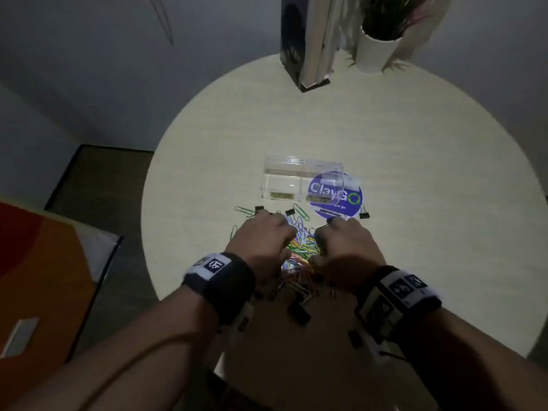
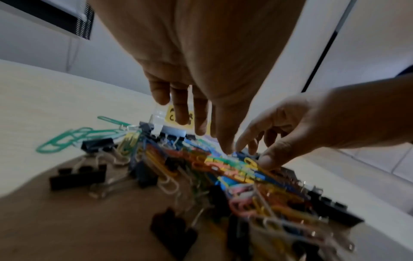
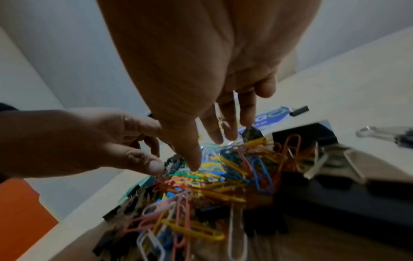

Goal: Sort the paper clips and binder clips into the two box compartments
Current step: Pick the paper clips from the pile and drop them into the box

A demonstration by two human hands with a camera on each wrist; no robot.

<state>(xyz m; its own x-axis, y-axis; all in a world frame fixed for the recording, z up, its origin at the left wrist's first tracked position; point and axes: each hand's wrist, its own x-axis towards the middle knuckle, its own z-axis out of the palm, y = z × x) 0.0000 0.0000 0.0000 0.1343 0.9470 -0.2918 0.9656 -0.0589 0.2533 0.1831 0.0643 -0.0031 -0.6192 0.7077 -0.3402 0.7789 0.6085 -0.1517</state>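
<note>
A heap of coloured paper clips (image 1: 301,247) mixed with black binder clips (image 1: 298,312) lies on a round pale table (image 1: 415,173), near the edge closest to the person. Just beyond the heap stands a clear two-compartment box (image 1: 302,179), with a small yellow label on the front of each half; both compartments look empty. A few green paper clips (image 1: 246,210) and single binder clips are scattered between heap and box, and one binder clip (image 1: 364,213) lies apart on the right.

The left hand (image 1: 261,241) hovers palm down over the left side of the heap, fingers spread and reaching downward, gripping nothing that can be seen. The right hand (image 1: 345,247) does the same over the right side, fingers loosely extended with the tips at the clips; the thumb (image 2: 268,161) touches the pile.

A round blue sticker (image 1: 336,194) lies under the box's right end. At the far edge stand a dark carton (image 1: 296,40) and a white plant pot (image 1: 375,51)
</note>
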